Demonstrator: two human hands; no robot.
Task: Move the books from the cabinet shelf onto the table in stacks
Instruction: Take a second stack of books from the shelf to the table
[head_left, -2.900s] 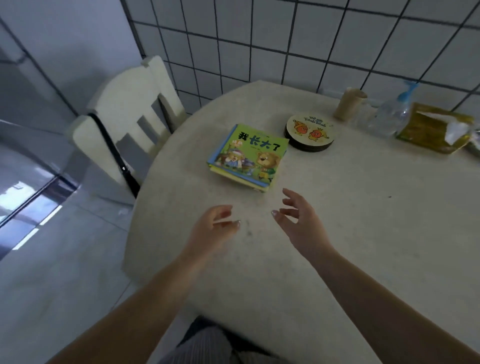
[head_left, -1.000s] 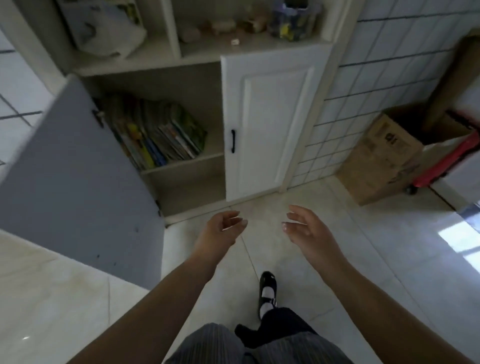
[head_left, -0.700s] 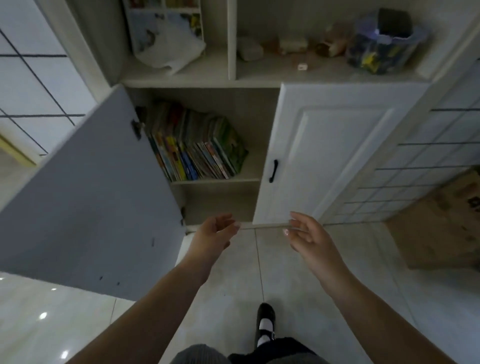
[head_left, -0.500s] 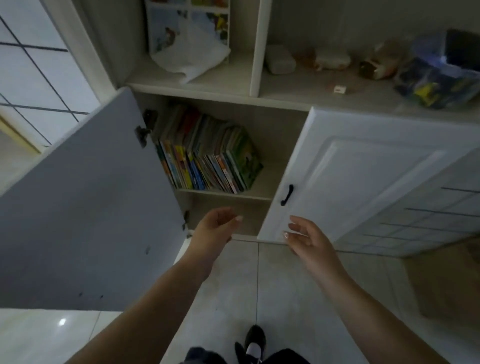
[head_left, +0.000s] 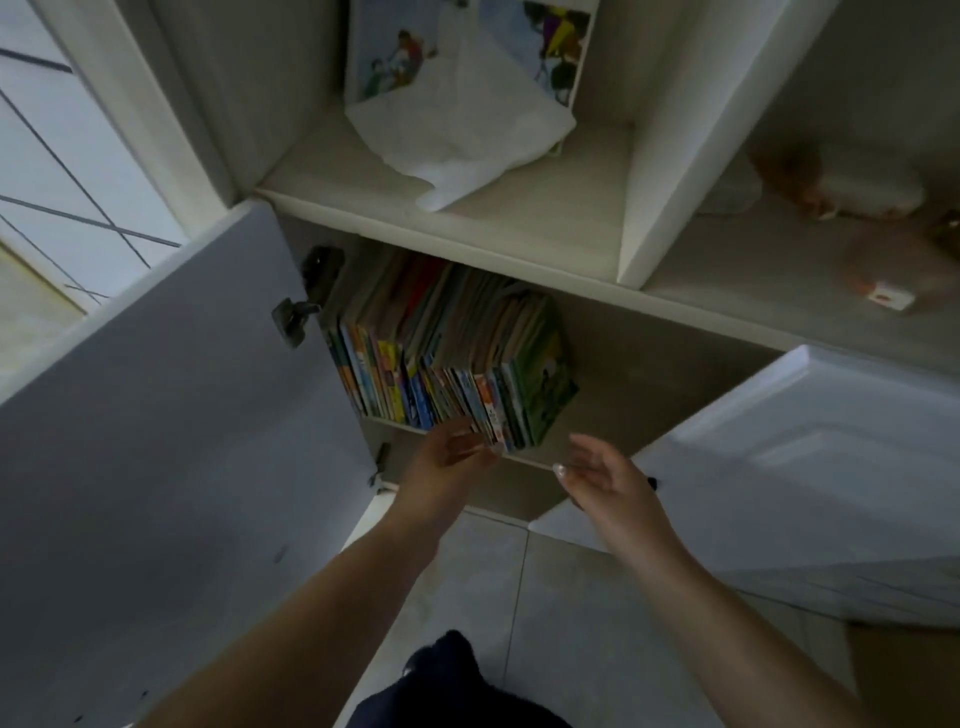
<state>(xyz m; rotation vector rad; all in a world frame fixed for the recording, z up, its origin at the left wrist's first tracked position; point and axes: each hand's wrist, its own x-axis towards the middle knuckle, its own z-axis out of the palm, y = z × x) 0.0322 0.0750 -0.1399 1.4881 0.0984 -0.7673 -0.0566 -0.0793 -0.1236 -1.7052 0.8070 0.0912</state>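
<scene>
A row of several thin colourful books (head_left: 447, 358) stands leaning on the cabinet shelf (head_left: 587, 415) behind the open left door. My left hand (head_left: 447, 460) reaches the lower front edges of the books, its fingertips at or touching their spines; I cannot tell whether it grips any. My right hand (head_left: 602, 480) hovers with relaxed fingers just below and right of the rightmost green book (head_left: 545, 384), holding nothing. The table is out of view.
The open grey left door (head_left: 171, 415) swings out at my left. The white right door (head_left: 795, 457) stands ajar at my right. Above, a shelf holds a white plastic bag (head_left: 462, 130) and picture books. Small toys (head_left: 883, 296) lie at the upper right. Tiled floor lies below.
I turned from the table to the cabinet and came close. Both hands moved up and forward to the book row; the left hand now reaches the books' lower edges.
</scene>
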